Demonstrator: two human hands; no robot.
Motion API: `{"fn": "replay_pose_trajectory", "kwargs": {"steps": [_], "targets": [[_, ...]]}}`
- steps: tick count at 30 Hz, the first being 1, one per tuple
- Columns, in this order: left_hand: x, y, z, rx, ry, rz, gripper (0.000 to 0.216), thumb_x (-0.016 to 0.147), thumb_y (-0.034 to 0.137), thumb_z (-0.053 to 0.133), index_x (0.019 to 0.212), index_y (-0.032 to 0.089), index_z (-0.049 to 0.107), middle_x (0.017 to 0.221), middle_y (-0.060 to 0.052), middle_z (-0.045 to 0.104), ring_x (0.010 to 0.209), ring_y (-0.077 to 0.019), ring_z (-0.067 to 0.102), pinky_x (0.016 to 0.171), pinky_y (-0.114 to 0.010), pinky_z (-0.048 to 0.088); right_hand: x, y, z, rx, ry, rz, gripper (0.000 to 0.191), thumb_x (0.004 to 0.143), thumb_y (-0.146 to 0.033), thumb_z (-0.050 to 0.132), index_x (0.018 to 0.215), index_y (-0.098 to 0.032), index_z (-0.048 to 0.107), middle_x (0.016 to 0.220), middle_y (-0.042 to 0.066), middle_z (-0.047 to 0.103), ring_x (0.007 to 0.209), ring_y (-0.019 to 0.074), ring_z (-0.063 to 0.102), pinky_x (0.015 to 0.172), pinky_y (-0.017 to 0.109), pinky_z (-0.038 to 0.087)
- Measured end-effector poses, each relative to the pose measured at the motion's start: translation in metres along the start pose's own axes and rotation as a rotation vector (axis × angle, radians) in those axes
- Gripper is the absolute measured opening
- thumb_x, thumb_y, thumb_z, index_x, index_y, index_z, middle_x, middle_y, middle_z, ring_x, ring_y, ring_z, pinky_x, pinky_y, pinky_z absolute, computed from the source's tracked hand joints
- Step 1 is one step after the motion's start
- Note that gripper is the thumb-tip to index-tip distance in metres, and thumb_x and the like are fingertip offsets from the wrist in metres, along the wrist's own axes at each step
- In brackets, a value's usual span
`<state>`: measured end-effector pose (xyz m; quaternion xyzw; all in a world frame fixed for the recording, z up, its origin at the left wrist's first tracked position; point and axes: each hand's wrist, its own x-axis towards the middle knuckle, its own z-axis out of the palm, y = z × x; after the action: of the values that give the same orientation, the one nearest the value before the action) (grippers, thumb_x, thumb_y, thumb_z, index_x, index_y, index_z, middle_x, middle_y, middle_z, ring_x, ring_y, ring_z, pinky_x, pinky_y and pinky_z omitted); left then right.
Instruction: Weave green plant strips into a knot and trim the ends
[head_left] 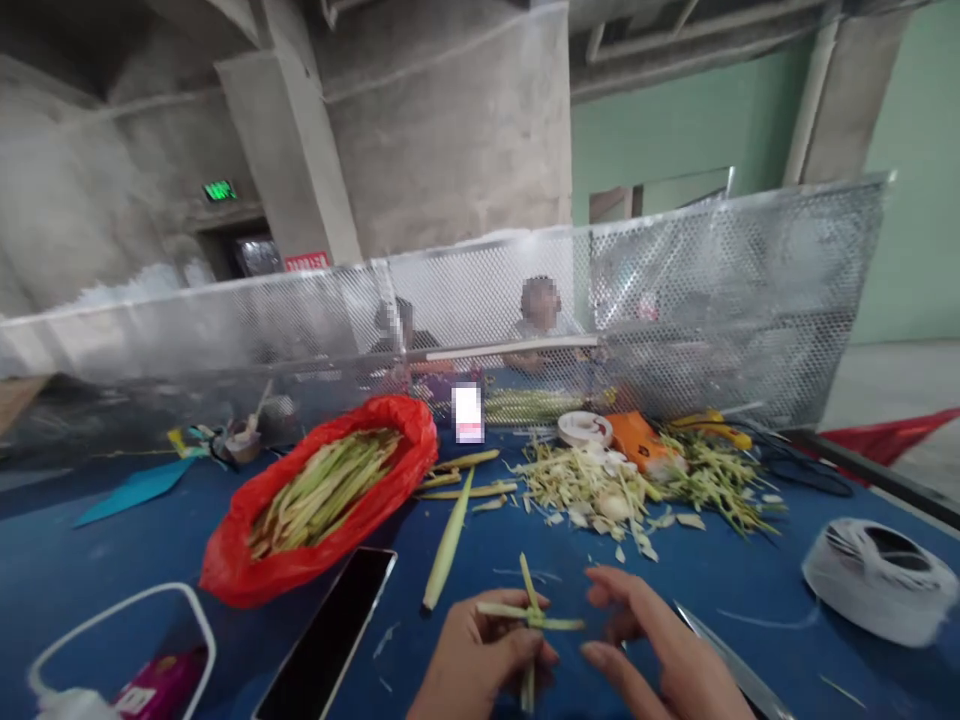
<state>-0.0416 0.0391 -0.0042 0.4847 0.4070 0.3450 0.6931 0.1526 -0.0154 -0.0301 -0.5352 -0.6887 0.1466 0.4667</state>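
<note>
Between the thumb and fingers of my left hand point(486, 655) is a small cross of woven plant strips point(534, 618), pale green-yellow, with ends sticking out up, down and to both sides. Just right of it, my right hand point(651, 640) is held with thumb and fingers apart, touching nothing that I can see. A knife-like metal blade point(731, 662) lies partly hidden beside the right hand. Beyond my left hand a long pale green stalk point(448, 545) rests on the blue table point(570, 570).
A red plastic bag point(247, 585) of cut stalks lies left, near a black phone point(326, 635). Shredded peelings point(600, 490) and a tape roll point(585, 428) sit ahead. At right is a wrapped white roll point(877, 580). A mesh screen point(487, 290) stands behind, with people beyond it.
</note>
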Motion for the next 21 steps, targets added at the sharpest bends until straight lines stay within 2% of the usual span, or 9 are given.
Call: {"fn": "replay_pose_trajectory", "kwargs": {"steps": [3,5,8,12,17,21], "targets": [[-0.002,0.004,0.002,0.006,-0.039,-0.072,0.056,0.054,0.044,0.083,0.097,0.012,0.068,0.066,-0.006,0.069,0.06,-0.0162,0.062,0.063,-0.028,0.046,0.003,-0.017,-0.004,-0.095,-0.087,-0.076,0.026,0.088,-0.026,0.052,0.113,-0.024,0.056,0.095,0.006,0.069,0.072,0.0161,0.068,0.065,0.023,0.054],[-0.004,0.007,0.004,0.006,-0.06,-0.118,0.05,0.059,0.042,0.081,0.097,0.013,0.069,0.068,-0.005,0.069,0.061,-0.0154,0.061,0.066,-0.028,0.047,0.004,-0.024,-0.002,-0.189,-0.131,-0.091,0.015,0.09,-0.022,0.048,0.1,-0.024,0.06,0.087,0.004,0.068,0.073,0.0169,0.066,0.063,0.024,0.052],[-0.008,0.007,0.008,-0.006,-0.109,-0.167,0.04,0.064,0.037,0.077,0.096,0.013,0.069,0.07,-0.005,0.069,0.063,-0.015,0.062,0.068,-0.027,0.048,0.002,-0.028,0.002,-0.294,-0.194,-0.102,0.017,0.092,-0.019,0.043,0.089,-0.023,0.06,0.082,0.003,0.065,0.072,0.0169,0.064,0.062,0.025,0.047],[-0.009,-0.002,0.009,-0.026,-0.141,-0.191,0.038,0.066,0.032,0.076,0.098,0.014,0.068,0.07,-0.004,0.068,0.062,-0.0136,0.061,0.062,-0.024,0.046,-0.003,-0.027,0.005,-0.338,-0.254,-0.106,0.025,0.095,-0.018,0.038,0.078,-0.022,0.056,0.076,0.002,0.061,0.067,0.0154,0.059,0.061,0.025,0.041],[-0.006,-0.013,0.011,0.007,-0.105,-0.139,0.039,0.067,0.038,0.075,0.094,0.011,0.067,0.059,0.001,0.061,0.052,-0.0112,0.056,0.056,-0.024,0.045,-0.006,-0.03,0.007,-0.37,-0.242,-0.192,0.025,0.094,-0.016,0.037,0.074,-0.021,0.051,0.07,0.001,0.059,0.061,0.0144,0.055,0.06,0.026,0.035],[-0.007,-0.012,0.015,0.104,-0.099,-0.047,0.032,0.069,0.038,0.07,0.086,0.011,0.067,0.058,0.001,0.058,0.05,-0.0108,0.052,0.055,-0.025,0.046,-0.008,-0.034,0.005,-0.384,-0.217,-0.236,0.025,0.091,-0.013,0.038,0.068,-0.021,0.047,0.064,0.0,0.054,0.057,0.0138,0.05,0.059,0.026,0.032]]}}
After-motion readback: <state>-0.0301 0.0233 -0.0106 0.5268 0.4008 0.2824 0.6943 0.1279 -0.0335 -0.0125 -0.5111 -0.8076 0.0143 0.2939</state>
